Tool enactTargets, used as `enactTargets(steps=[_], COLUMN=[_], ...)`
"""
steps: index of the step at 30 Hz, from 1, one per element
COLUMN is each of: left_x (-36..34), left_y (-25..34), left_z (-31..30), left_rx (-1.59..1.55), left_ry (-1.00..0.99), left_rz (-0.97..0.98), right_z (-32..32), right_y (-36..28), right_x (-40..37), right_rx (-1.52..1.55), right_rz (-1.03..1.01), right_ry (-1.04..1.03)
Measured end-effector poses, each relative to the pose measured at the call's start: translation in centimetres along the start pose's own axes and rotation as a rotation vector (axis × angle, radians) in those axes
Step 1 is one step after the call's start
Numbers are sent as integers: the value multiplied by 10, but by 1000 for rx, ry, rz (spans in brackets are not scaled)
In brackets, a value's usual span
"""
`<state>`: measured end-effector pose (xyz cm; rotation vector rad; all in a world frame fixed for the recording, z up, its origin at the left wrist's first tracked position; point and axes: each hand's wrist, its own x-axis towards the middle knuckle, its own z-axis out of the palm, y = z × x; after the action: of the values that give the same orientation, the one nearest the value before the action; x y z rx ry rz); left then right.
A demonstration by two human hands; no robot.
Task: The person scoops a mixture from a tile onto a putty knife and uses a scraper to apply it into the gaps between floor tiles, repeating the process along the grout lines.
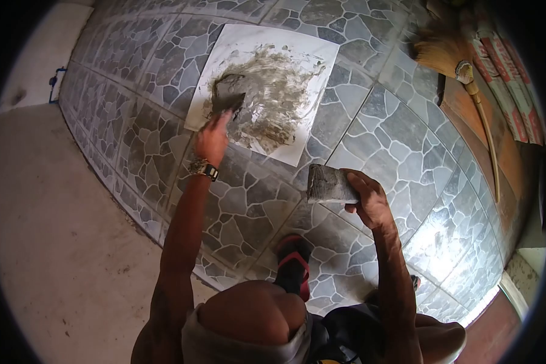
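Observation:
On the stone-patterned floor tiles (249,206) lies a white sheet (279,37), its middle smeared with wet grey-brown paste (267,97). My left hand (212,138), with a watch at the wrist, reaches over the sheet's left edge. Its fingers are closed on a small dark trowel (232,103), whose blade touches the paste. To the right of the sheet, my right hand (370,199) grips a grey rectangular tile piece (330,184) by its right end, raised above the floor. Ridged lines show along the piece's upward face.
A straw broom (443,57) rests at the upper right beside red-and-white packets (503,79) and brown boards (467,112). A bare pale surface (60,224) lies at the left. My sandalled foot (294,264) is below the sheet.

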<state>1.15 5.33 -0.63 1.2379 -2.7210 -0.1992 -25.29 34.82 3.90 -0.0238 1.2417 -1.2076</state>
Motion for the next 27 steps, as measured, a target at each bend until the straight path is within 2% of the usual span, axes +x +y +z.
enactTargets(steps=[2, 5, 6, 9, 12, 15, 16, 19, 20, 23, 27], left_x=[-6, -15, -18, -7, 0, -1, -4, -31, -41, -70, -77], left_y=[13, 19, 16, 6, 6, -13, -15, 0, 7, 2, 41], left_z=[11, 20, 23, 19, 10, 15, 20, 1, 1, 24, 33], left_rx=[14, 98, 111, -79, -176, -497, -757, -980, -1059, -1306, -1570], left_ry=[-146, -215, -197, -63, 127, 227, 279, 205, 240, 22, -55], left_rz=[-20, 120, 172, 144, -33, -190, -227, -899, -1039, -1288, -1333], right_z=[-1, 2, 4, 6, 3, 1, 0, -3, -3, -3, -1], right_y=[4, 5, 4, 2, -2, -4, -4, -5, -5, -5, -2], right_x=[2, 1, 1, 0, -4, -4, -4, -4, -4, -4, -2], right_rx=[-8, -18, -21, -78, -88, -33, -10, -10, -12, -16, -9], right_rz=[-2, 0, 1, -33, -34, -30, -30, -34, -35, -28, -13], right_ry=[-17, -36, -41, -33, 0, 32, 42, 41, 31, 13, 10])
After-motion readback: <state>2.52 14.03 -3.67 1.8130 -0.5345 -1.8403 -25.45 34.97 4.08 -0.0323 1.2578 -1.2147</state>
